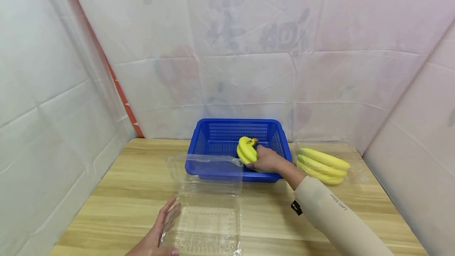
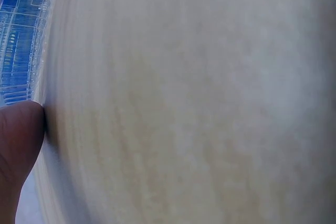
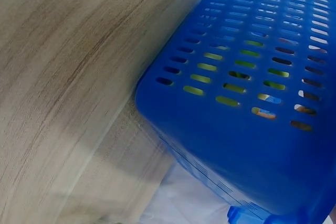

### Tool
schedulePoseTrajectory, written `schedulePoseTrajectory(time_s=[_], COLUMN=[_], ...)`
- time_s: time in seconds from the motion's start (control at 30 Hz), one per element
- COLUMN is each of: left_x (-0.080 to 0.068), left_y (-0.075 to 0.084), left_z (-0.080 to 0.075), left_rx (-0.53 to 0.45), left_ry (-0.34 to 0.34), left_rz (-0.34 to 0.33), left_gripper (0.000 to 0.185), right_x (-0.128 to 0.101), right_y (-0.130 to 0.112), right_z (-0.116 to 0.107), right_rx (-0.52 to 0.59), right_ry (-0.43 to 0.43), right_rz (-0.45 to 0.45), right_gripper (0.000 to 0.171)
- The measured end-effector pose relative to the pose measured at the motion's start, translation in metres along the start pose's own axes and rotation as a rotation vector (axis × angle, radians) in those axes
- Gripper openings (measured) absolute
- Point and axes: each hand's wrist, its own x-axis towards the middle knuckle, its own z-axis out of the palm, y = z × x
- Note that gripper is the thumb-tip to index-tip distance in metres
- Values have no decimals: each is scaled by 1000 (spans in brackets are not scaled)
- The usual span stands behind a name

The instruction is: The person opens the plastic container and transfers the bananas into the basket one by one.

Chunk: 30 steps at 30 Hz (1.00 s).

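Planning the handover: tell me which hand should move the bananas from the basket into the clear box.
Right. The right hand already grips the bananas in the basket; the left hand rests on the clear box, steadying it.

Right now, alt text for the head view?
A right hand grips a banana bunch in a blue basket on a wooden table. The left hand touches the edge of an open clear clamshell box in front of the basket. More bananas lie in a second clear box to the right.
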Motion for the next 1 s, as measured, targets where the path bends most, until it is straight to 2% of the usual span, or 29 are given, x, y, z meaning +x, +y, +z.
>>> schedulePoseTrajectory(time_s=[0.37, 0.43, 0.53, 0.63, 0.8, 0.9, 1.0], left_x=[0, 0, 0, -1, -2, -1, -1], left_y=[-4, -4, -4, -3, -6, -7, -9], left_z=[1, 1, 1, 1, 1, 1, 0], left_rx=[10, 13, 21, 31, 63, 76, 88], left_ry=[-4, -1, 6, 13, 36, 44, 47], left_rz=[15, 20, 27, 18, -14, -33, -32], left_gripper=[117, 118, 118, 118, 120, 121, 121], right_x=[-1, -3, -9, -18, -41, -58, -74], right_y=[1, 1, -2, -6, -10, -9, -8], right_z=[0, -2, -5, -9, -13, -12, -7], right_rx=[-19, -34, -66, -95, -99, -94, -102], right_ry=[-19, -8, 28, 91, 275, 402, 487], right_rz=[-7, -6, -16, -47, -166, -270, -371], right_gripper=[51, 58, 77, 87, 69, 55, 45])
